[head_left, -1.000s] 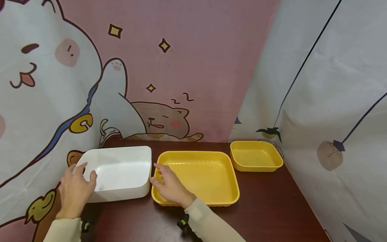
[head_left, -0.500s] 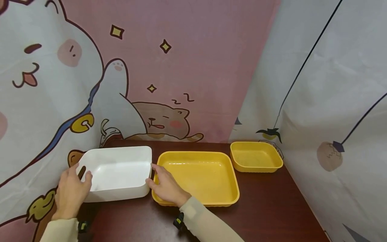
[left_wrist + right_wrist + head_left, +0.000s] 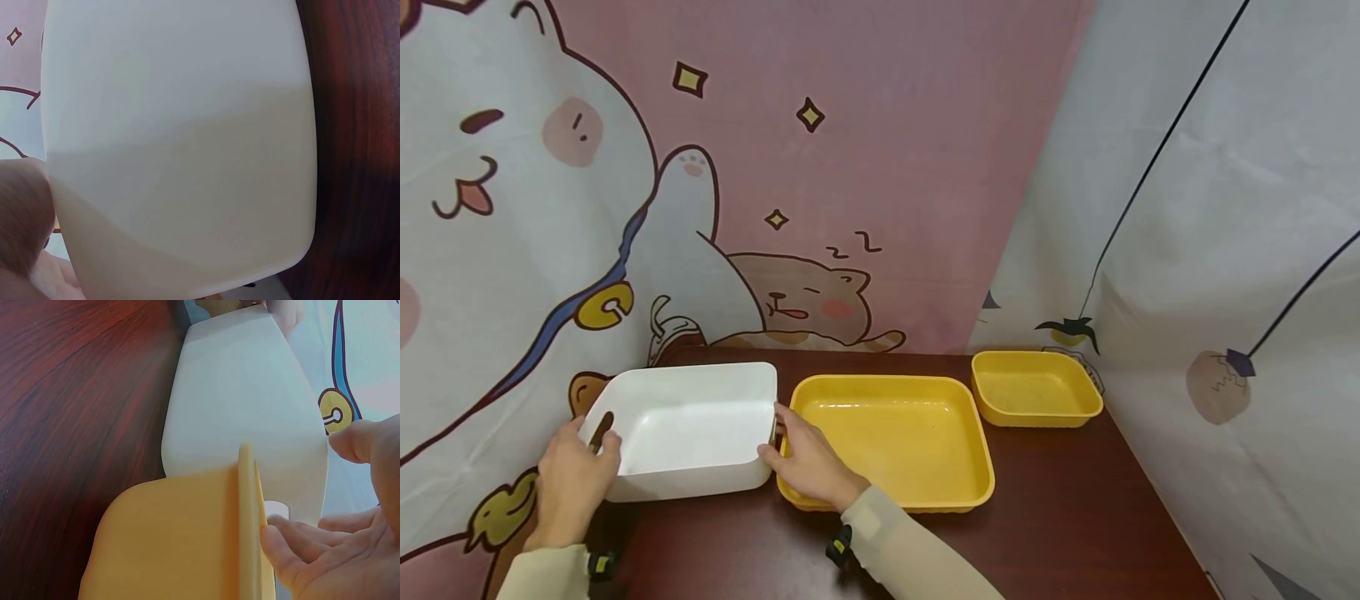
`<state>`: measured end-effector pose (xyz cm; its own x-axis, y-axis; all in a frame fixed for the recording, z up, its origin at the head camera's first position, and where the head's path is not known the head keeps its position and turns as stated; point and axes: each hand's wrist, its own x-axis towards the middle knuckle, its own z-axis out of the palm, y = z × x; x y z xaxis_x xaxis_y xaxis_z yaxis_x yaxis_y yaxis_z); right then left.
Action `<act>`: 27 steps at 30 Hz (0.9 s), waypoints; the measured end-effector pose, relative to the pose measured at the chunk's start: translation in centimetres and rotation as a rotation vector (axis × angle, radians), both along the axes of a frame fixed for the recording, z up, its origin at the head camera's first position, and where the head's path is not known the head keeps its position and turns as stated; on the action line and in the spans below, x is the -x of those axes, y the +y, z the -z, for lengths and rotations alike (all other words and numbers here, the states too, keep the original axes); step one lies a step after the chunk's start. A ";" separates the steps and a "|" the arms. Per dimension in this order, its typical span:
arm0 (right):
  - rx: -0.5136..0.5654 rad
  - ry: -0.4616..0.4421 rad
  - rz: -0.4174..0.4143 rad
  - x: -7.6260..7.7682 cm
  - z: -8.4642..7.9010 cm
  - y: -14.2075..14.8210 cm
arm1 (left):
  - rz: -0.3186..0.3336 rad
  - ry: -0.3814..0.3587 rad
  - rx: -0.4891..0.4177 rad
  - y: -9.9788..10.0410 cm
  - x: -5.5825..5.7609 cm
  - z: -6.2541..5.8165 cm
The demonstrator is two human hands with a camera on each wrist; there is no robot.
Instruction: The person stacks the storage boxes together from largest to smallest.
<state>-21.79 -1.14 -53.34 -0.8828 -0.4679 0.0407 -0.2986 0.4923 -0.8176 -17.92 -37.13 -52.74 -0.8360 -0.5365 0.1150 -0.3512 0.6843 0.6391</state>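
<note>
White plastic bin (image 3: 700, 425) sat at left of tabletop (image 3: 1060, 508). Left hand (image 3: 567, 479) held its left end, thumb by the rim, other fingers partly hidden. Right hand (image 3: 812, 461) held the right end, thumb at rim, fingers by the handle slot (image 3: 277, 509). Large yellow tray (image 3: 910, 446) lay just right; small yellow tray (image 3: 1033, 387) beyond.

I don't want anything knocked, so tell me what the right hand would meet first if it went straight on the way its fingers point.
The white tub, at the end facing the yellow tub. Whether the right hand already touches it isn't clear.
</note>
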 end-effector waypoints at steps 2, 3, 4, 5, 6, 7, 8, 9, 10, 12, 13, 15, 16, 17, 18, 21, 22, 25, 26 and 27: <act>0.012 0.002 -0.007 0.1 0.0 0.0 | -0.003 -0.006 -0.007 0.0 0.0 -0.1; 0.016 0.000 -0.009 0.1 0.0 -0.1 | -0.003 -0.009 -0.010 0.1 0.0 -0.1; 0.015 -0.002 -0.007 0.1 0.0 -0.1 | -0.003 -0.010 -0.013 0.1 0.0 -0.1; 0.017 -0.005 -0.007 0.1 0.0 -0.1 | -0.003 -0.012 -0.014 0.1 0.0 -0.1; 0.015 -0.007 -0.004 0.1 -0.1 -0.1 | -0.004 -0.013 -0.015 0.1 0.0 -0.1; 0.010 -0.010 0.001 0.0 -0.1 -0.2 | -0.004 -0.014 -0.014 0.1 0.0 -0.1; 0.009 -0.012 0.004 0.0 -0.2 -0.2 | -0.005 -0.013 -0.014 0.1 0.0 -0.1; 0.011 -0.014 0.006 0.0 -0.2 -0.3 | -0.005 -0.010 -0.011 0.1 0.0 -0.1; 0.012 -0.014 0.007 0.0 -0.3 -0.3 | -0.006 -0.004 -0.007 0.0 0.0 -0.1; 0.020 -0.014 0.009 -0.1 -0.4 -0.4 | -0.009 0.004 0.000 -0.1 0.0 0.0; 0.022 -0.016 0.009 -0.1 -0.4 -0.5 | -0.010 0.006 0.002 -0.1 0.0 0.0; 0.025 -0.017 0.013 -0.2 -0.5 -0.5 | -0.011 0.001 0.002 -0.1 0.0 0.1; 0.024 -0.017 0.015 -0.3 -0.5 -0.5 | -0.011 -0.002 0.001 -0.1 -0.1 0.1; 0.023 -0.019 0.017 -0.3 -0.5 -0.6 | -0.011 -0.007 -0.002 -0.1 -0.1 0.1; 0.025 -0.020 0.019 -0.4 -0.5 -0.5 | -0.010 -0.013 -0.004 -0.1 -0.1 0.1; 0.036 -0.024 0.022 -0.4 -0.4 -0.6 | -0.015 -0.013 -0.003 -0.1 0.0 0.2; 0.041 -0.025 0.021 -0.4 -0.4 -0.6 | -0.017 -0.013 -0.001 -0.1 0.0 0.2; 0.050 -0.021 0.020 -0.5 -0.3 -0.6 | -0.026 -0.014 -0.006 0.0 0.0 0.1; 0.048 -0.018 0.019 -0.5 -0.3 -0.6 | -0.028 -0.017 -0.009 0.0 -0.1 0.0; 0.048 -0.016 0.019 -0.5 -0.2 -0.6 | -0.029 -0.021 -0.011 0.0 -0.1 0.0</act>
